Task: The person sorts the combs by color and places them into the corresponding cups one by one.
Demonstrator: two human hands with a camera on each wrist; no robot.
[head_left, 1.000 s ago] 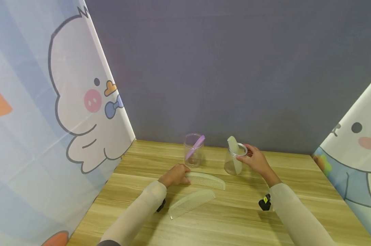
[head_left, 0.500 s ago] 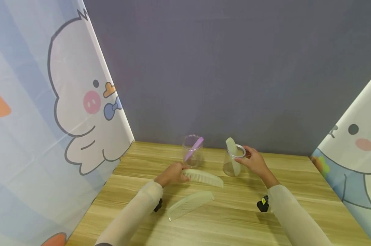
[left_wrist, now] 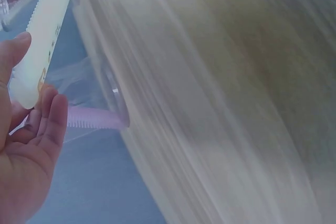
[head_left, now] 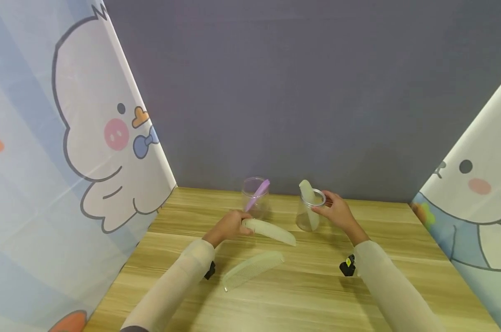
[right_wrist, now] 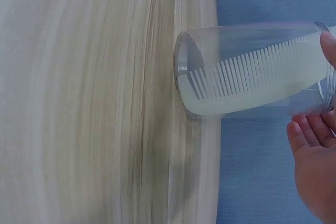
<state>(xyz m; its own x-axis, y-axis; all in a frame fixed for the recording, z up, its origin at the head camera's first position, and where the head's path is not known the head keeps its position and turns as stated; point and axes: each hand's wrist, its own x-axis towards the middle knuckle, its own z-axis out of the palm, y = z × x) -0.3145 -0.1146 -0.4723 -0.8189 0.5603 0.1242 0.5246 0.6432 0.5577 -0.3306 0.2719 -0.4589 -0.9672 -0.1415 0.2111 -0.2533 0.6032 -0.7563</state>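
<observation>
Two cartoon curtains, a duck-like figure (head_left: pixel 105 138) on the left and another figure (head_left: pixel 474 184) on the right, flank the wooden desk (head_left: pixel 316 295). On it stand two clear cups well apart: the left cup (head_left: pixel 254 196) holds a purple comb (head_left: pixel 257 194), the right cup (head_left: pixel 309 212) a pale comb (head_left: pixel 306 196). The right hand (head_left: pixel 337 213) has its grip curled round the right cup's rim. The left hand (head_left: pixel 229 226) pinches one end of a pale green comb (head_left: pixel 268 230), lifted just in front of the left cup. Another pale comb (head_left: pixel 252 269) lies flat nearer the person. Only the right wrist view shows the teeth (right_wrist: pixel 247 74) of the comb inside the cup; only the left wrist view shows a small printed mark (left_wrist: pixel 41 83) on the held comb, too blurred to read.
</observation>
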